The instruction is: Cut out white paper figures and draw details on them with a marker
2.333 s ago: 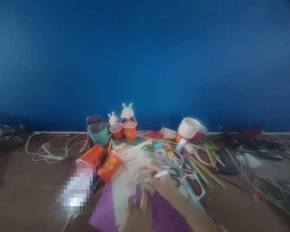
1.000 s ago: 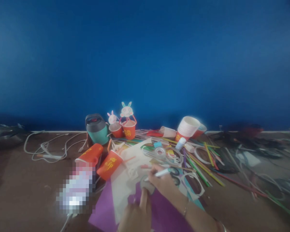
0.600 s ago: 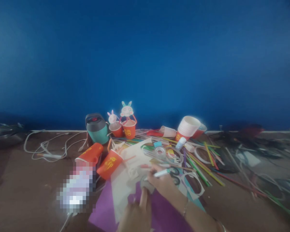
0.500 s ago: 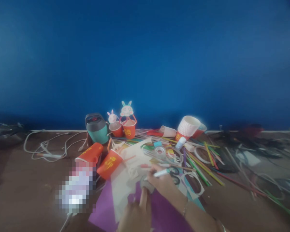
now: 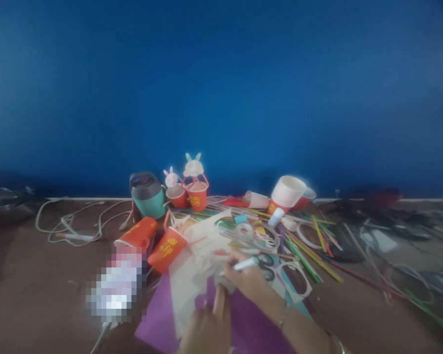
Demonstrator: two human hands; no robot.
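My right hand (image 5: 239, 275) is closed around a white marker with a teal end (image 5: 246, 264). Its tip points down-left at a small pale paper cut-out (image 5: 224, 282). From below, one finger of my left hand (image 5: 208, 319) reaches out onto the cut-out's lower edge, with the other fingers curled; any thumb grip there is hidden. Under both hands lie purple paper (image 5: 258, 324) and a white sheet (image 5: 186, 290). Dark scissors handles (image 5: 268, 268) show just right of my right hand, beside a cut paper frame with a round hole (image 5: 304, 291).
Two orange paper cups (image 5: 168, 250) lie tipped at left. Behind stand a teal flask (image 5: 151, 202), cups with rabbit figures (image 5: 194, 167), and a cup stack (image 5: 288, 191). Tape rolls (image 5: 244, 231) and coloured sticks (image 5: 306, 250) spread at right. White cables (image 5: 68, 226) loop at left.
The marker's teal end has shifted very slightly left and down as my right hand moves a little. My left hand stays in place.
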